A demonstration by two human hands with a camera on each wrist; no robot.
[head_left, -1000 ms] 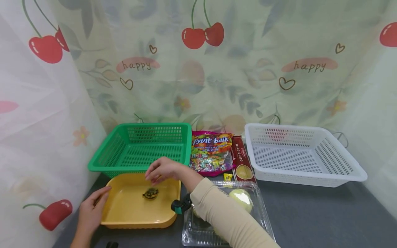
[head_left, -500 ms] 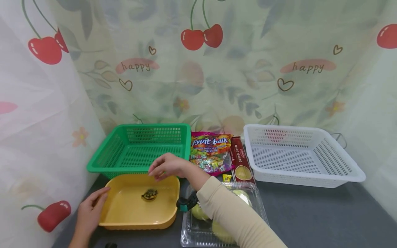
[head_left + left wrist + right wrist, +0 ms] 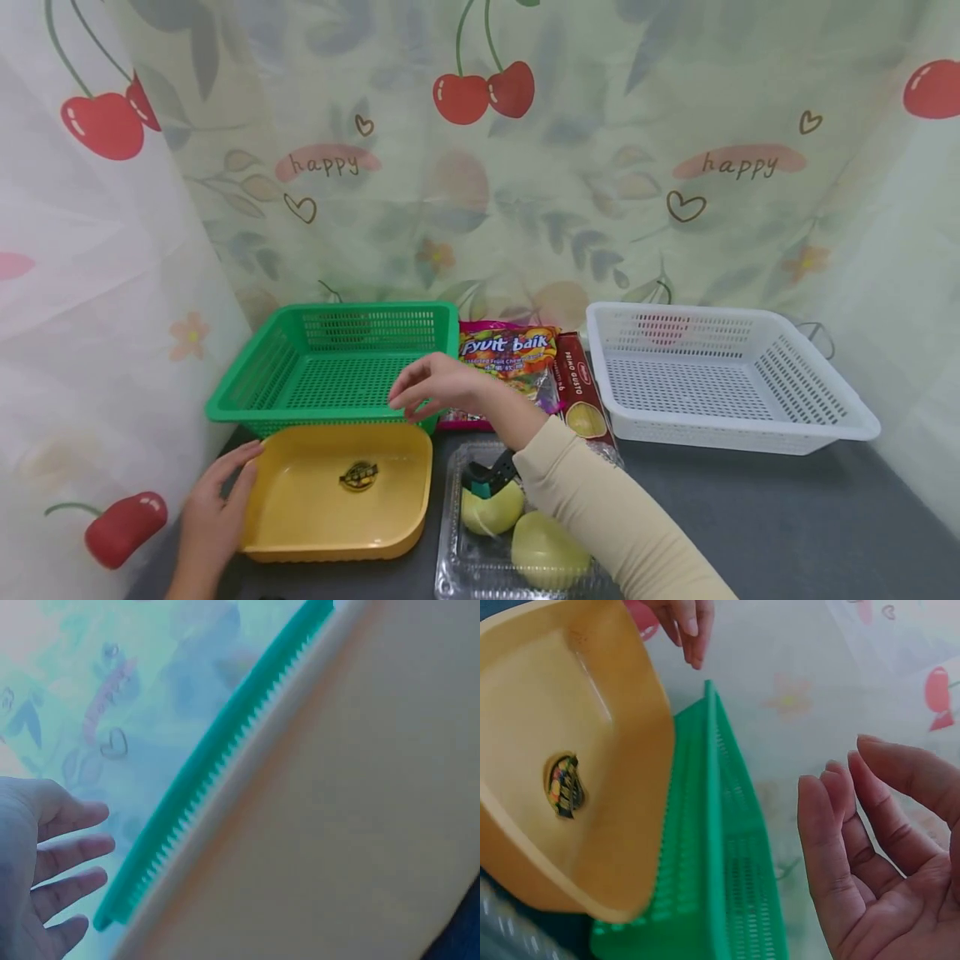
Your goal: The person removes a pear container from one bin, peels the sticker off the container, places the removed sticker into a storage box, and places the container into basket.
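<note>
Yellow rectangular plastic tray (image 3: 322, 521) stands near left; lettering on its black-and-gold sticker (image 3: 358, 476) is illegible. Left hand (image 3: 213, 508), fingers loosely extended, at the tray's left rim; contact cannot be determined. Right hand (image 3: 442, 385), fingers loosely bent and empty, above the tray's far right corner. Its wrist partly hides a pink-edged candy bag (image 3: 506, 348) marked "Fyvit baik". Dark-red packet (image 3: 577, 375) reads "PRIMO GUSTO". Clear plastic box (image 3: 452, 546) is cut off at the near edge.

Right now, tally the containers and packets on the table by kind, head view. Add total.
Baskets: 2, green basket and white basket
Trays: 1, yellow tray
Clear boxes: 1, clear plastic box
Packets: 2, fruit chews bag and dark red packet
Total: 6
</note>
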